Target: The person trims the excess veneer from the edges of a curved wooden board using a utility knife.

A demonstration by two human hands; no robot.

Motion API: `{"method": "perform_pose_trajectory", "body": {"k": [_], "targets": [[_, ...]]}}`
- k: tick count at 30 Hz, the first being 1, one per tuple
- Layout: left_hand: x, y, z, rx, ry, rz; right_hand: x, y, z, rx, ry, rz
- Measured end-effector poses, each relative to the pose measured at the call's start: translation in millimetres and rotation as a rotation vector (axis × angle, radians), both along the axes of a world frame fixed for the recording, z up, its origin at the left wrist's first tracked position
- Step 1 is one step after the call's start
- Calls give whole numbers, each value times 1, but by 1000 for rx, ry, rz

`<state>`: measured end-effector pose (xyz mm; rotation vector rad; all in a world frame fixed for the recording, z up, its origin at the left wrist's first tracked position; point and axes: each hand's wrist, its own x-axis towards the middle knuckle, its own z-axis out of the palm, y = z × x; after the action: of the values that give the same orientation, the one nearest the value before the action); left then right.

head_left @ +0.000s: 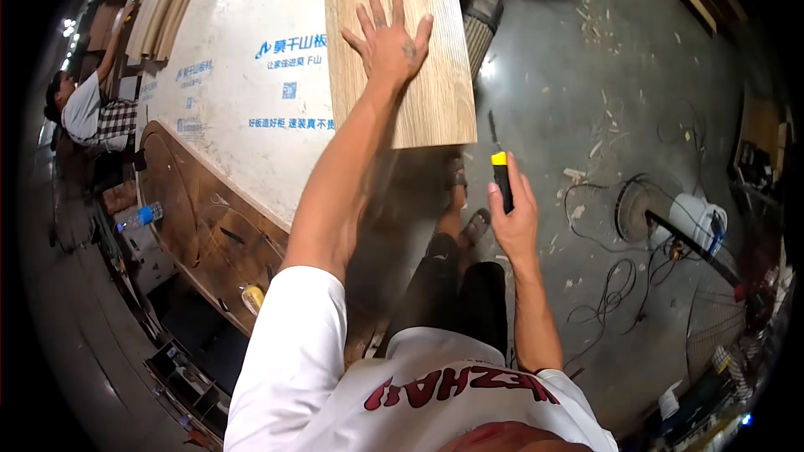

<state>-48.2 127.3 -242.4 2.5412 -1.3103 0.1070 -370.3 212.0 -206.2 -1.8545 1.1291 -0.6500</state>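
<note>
My left hand [395, 48] lies flat with its fingers spread on a wood-grain board [440, 88], which rests on a large white sheet [226, 67] with blue print. The board's near end juts out past the sheet's near edge. To the right of that end, my right hand [517, 222] is closed around a utility knife [500, 161] with a black and yellow handle. Its dark, narrow blade points away from me, beside the board's right corner and apart from it.
At the left stands a brown wooden tabletop [188, 188] with a yellow item [252, 298] on it. A water bottle [141, 217] lies beyond. Another person [100, 109] works at the far left. Cables [615, 289], wood scraps and a white bucket [699, 222] are on the right floor.
</note>
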Motion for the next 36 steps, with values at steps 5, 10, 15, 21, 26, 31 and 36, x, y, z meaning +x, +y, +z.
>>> {"method": "perform_pose_trajectory", "body": {"k": [5, 10, 15, 21, 26, 31, 36], "targets": [[3, -1, -13, -99, -49, -50, 15, 30, 22, -99, 192, 15], [-21, -6, 10, 118, 88, 7, 12, 38, 2, -188, 229, -43], [-13, -1, 11, 38, 30, 1, 15, 45, 2, -322, 325, -96], [-15, -3, 14, 85, 29, 29, 15, 44, 3, -414, 372, -124], [-4, -4, 9, 107, 61, -76, 19, 47, -3, -400, 419, -122], [15, -8, 5, 70, -3, -165, 21, 39, 1, -411, 391, -145], [24, -13, -9, 33, -36, 63, 19, 37, -6, -433, 372, -123]]}}
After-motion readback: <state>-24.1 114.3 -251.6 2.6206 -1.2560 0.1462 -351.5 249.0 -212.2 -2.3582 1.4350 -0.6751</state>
